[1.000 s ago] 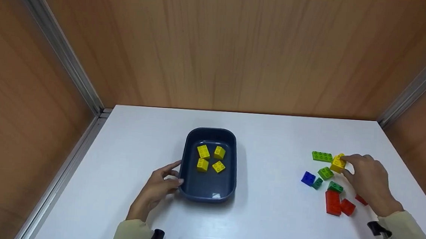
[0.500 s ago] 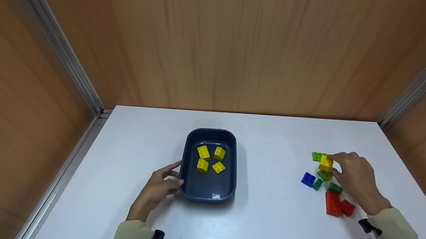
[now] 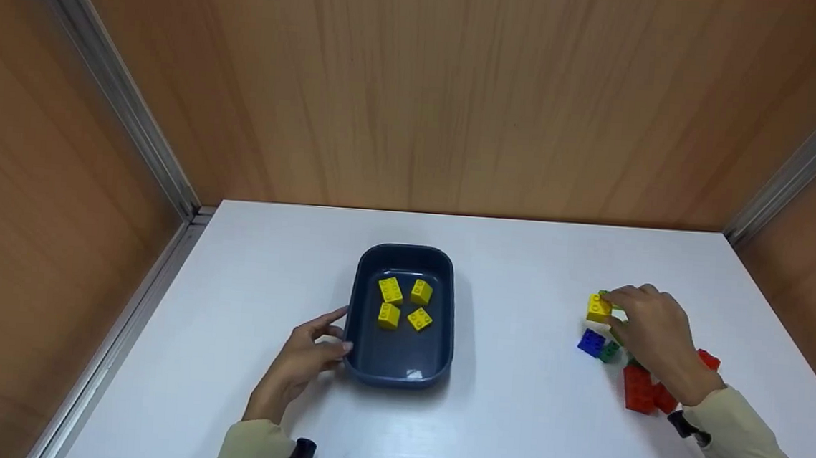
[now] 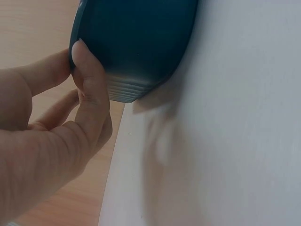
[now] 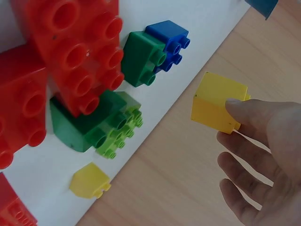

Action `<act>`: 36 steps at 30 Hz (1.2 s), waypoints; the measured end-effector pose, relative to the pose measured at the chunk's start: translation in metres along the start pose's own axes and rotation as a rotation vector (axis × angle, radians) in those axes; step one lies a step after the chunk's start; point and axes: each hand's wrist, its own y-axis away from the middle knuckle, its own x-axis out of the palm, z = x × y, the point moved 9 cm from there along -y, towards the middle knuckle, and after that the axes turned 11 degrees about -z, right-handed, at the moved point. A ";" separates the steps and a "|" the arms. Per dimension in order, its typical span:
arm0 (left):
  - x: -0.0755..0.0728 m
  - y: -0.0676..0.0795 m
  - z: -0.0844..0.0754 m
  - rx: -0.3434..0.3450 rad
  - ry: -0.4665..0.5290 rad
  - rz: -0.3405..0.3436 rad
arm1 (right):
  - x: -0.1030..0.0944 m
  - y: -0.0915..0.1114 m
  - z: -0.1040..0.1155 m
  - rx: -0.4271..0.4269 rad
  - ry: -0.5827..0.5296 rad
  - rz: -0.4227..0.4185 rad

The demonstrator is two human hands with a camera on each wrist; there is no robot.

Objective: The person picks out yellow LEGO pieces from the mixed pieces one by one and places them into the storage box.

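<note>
At the left side of a dark blue tray (image 3: 399,361), my left hand (image 3: 302,354) pinches the rim between thumb (image 4: 87,59) and fingers. Several yellow building bricks (image 3: 391,290) lie inside the tray, toward its far half. On the right, my right hand (image 3: 652,332) holds a yellow building brick (image 3: 598,308) between thumb and index finger, above the loose bricks. The right wrist view shows that held brick (image 5: 218,101) apart from the others, the remaining fingers loosely bent below it. Green bricks are partly hidden behind this hand in the head view.
Beneath and beside the right hand lie a blue brick (image 3: 591,343), a small dark green brick (image 3: 609,352) and red bricks (image 3: 638,390). Another yellow brick (image 5: 89,181) shows on the white table in the right wrist view. Wooden panels (image 3: 460,96) enclose the table's back and sides.
My right hand has moved left with the yellow brick, from the pile's right side to its far left edge. The left hand and the tray have stayed in place.
</note>
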 end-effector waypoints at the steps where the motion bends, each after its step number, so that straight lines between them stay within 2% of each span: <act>1: 0.000 0.000 0.000 0.000 0.000 0.000 | 0.001 -0.001 0.002 0.000 -0.002 0.004; 8: 0.001 -0.001 -0.001 0.008 0.000 0.006 | 0.007 -0.006 0.014 -0.019 -0.003 0.018; 16: 0.001 0.000 -0.003 0.013 0.001 0.000 | 0.018 -0.010 0.029 -0.025 -0.005 0.081; 36: 0.001 -0.001 -0.002 0.010 0.010 0.017 | 0.028 -0.021 0.082 -0.180 -0.042 0.017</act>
